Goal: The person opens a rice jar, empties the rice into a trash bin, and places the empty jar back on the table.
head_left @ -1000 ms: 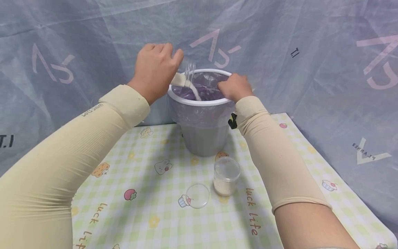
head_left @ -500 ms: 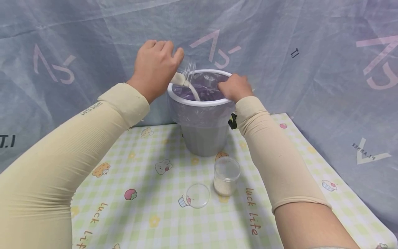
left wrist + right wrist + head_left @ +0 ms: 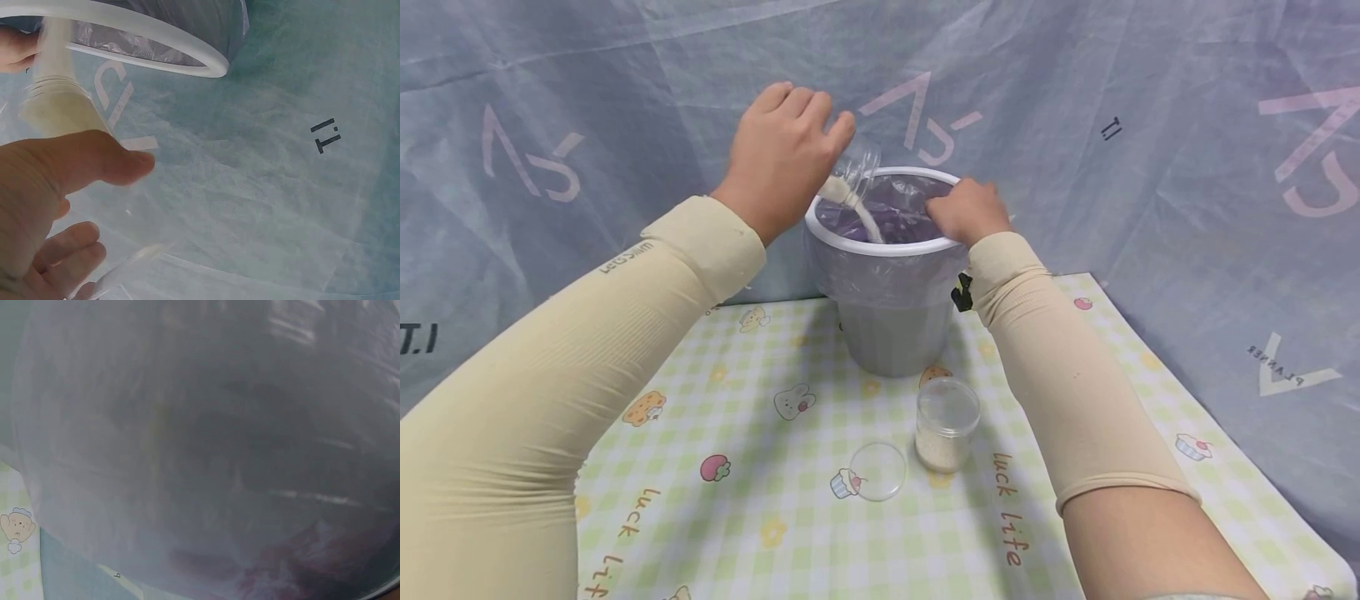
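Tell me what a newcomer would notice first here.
Probably the white stream pouring from the tilted clear jar in the left hand into the lined bin. The right hand holds the bin's white rim; nearer on the table, a second clear jar, partly filled, stands beside a clear disc.

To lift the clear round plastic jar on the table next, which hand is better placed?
Probably the right hand: nearer that jar, it only holds the grey bin by its white rim; the left hand holds another clear plastic jar tilted.

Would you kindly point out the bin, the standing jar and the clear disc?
Bin point(image 3: 895, 340): head view, on its lower wall.
Standing jar point(image 3: 942, 450): head view, on its front wall.
Clear disc point(image 3: 877, 472): head view, on its middle.
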`<state>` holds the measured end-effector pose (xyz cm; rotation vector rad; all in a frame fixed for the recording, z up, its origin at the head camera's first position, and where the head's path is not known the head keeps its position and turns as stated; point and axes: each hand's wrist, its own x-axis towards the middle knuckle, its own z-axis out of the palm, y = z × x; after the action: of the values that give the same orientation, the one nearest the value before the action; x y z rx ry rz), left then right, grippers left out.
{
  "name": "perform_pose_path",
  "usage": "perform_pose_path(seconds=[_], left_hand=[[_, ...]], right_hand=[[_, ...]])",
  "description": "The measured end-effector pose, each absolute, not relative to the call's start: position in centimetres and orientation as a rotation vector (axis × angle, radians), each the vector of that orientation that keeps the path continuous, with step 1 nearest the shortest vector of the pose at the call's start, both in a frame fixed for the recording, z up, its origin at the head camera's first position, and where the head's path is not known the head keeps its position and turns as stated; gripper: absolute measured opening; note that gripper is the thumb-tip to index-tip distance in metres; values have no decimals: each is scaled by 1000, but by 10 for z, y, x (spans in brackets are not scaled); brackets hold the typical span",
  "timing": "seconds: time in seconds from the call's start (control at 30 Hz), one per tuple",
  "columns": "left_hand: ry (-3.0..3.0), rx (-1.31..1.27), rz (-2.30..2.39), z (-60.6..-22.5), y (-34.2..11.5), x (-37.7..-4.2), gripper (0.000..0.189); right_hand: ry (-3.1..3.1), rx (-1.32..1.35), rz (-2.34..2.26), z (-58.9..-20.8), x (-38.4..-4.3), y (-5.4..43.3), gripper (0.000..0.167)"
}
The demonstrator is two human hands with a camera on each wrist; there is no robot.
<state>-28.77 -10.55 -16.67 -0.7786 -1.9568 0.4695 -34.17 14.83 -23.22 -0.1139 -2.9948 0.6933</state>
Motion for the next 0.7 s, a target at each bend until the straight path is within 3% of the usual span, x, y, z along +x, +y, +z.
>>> perform_pose_path(seconds=[0.7], left_hand=[[-1719, -964, 849, -189, -88, -301, 37]], right_hand=[[-2972, -101, 637, -231, -344, 149, 67]])
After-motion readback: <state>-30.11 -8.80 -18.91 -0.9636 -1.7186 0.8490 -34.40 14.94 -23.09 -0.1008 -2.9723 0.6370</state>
